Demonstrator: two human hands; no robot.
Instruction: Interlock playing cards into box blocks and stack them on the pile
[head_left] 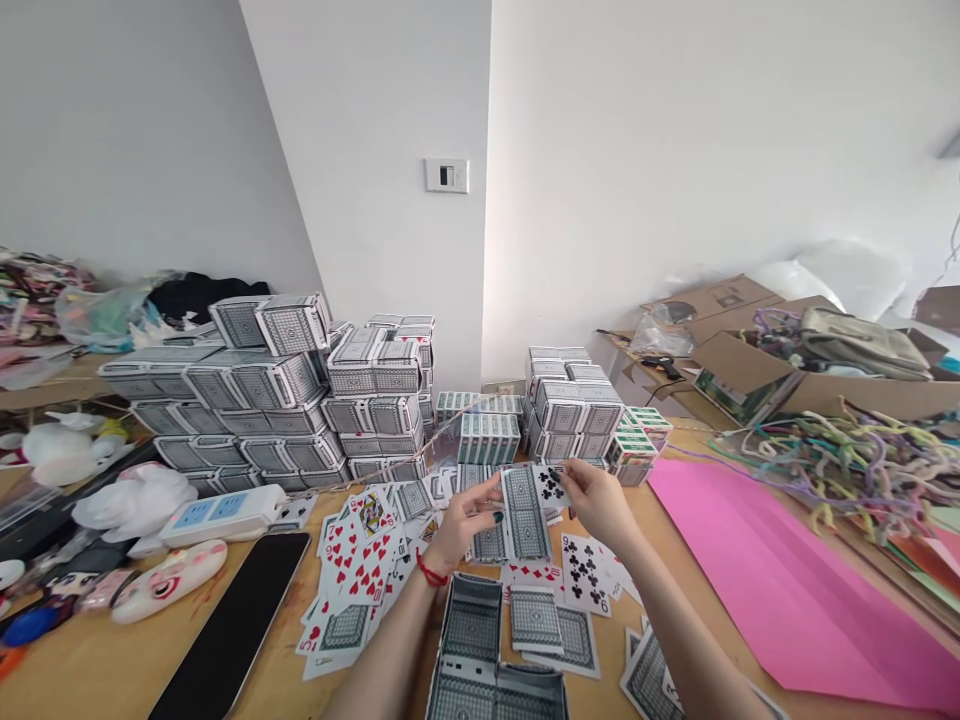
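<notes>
My left hand [461, 528], with a red cord at its wrist, grips the left edge of a grey-backed playing card piece [529, 520] between thumb and fingers. My right hand [596, 502] pinches the right end of a club card [550, 484], whose left side meets that piece. How the two are joined I cannot make out. Just below stands an open-topped box shape made of cards [471, 615]. Loose cards lie around my hands, among them a nine of clubs [585, 573] and a small grey-backed folded card [535, 618].
Stacked card blocks [289, 385] rise at the back left, and a smaller stack [577, 405] stands behind my right hand. Green-and-white card packs [489, 438] sit between them. A black phone [232, 625], a white power strip [223, 514] and pink paper [795, 580] lie at the sides.
</notes>
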